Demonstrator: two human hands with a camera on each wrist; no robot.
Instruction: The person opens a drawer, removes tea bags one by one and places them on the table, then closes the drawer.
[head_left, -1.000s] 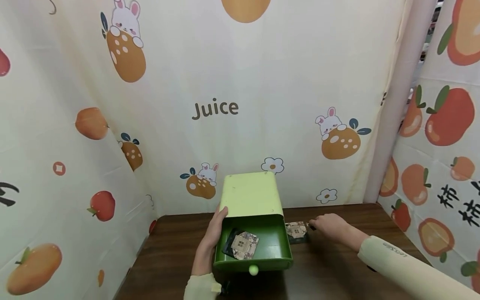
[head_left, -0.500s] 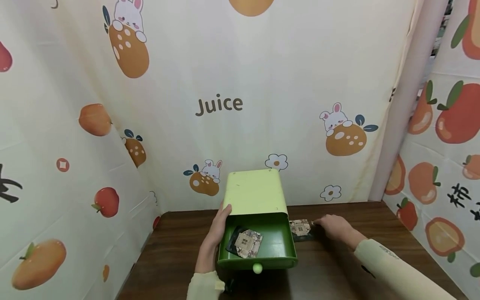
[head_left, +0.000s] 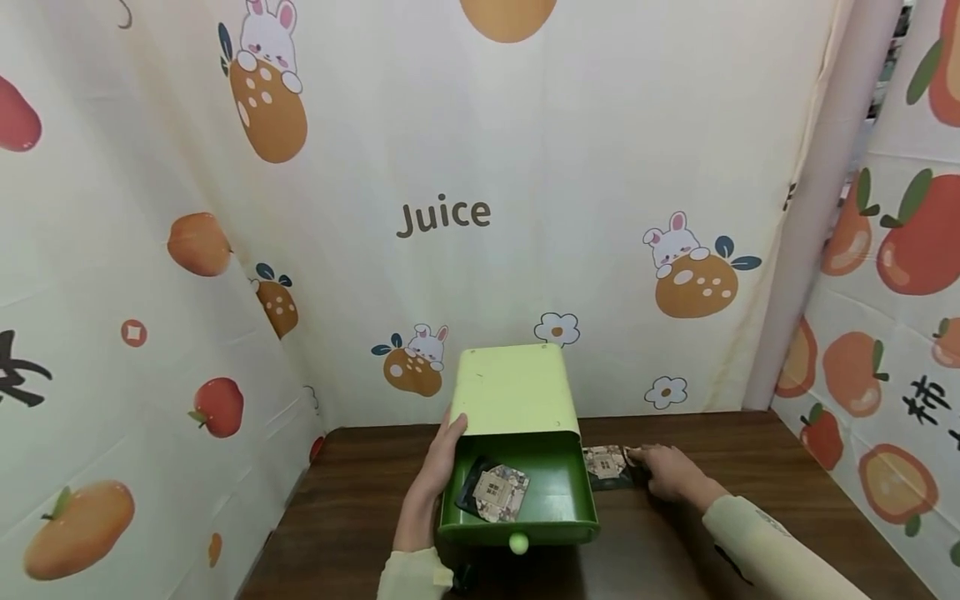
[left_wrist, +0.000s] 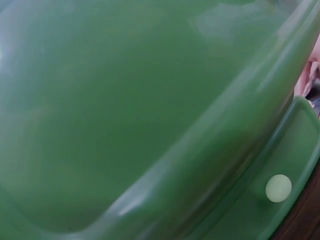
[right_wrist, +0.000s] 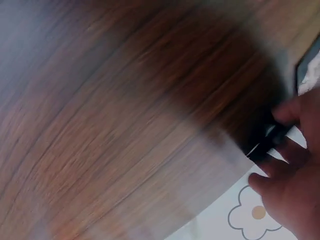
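A small drawer box has a pale yellow-green top (head_left: 513, 387) and a dark green drawer (head_left: 558, 487) pulled out toward me. My left hand (head_left: 433, 467) grips the box's left side, thumb at the top's front edge; its other fingers are hidden. Inside the drawer lies a flat black packet with a patterned paper label (head_left: 501, 493). A similar packet (head_left: 606, 468) lies on the table to the right of the box. At this packet's right end my right hand (head_left: 671, 473) pinches its black edge; the right wrist view shows thumb and fingers around dark material (right_wrist: 272, 137).
The dark wooden table (head_left: 360, 500) ends at a white fruit-print curtain (head_left: 330, 250) behind the box. More printed curtain hangs on both sides. A round pale knob (head_left: 518, 543) sticks out from the drawer front.
The head view has shifted slightly. My right hand has come a little nearer to me at the packet's right end, while the left hand stays on the box.
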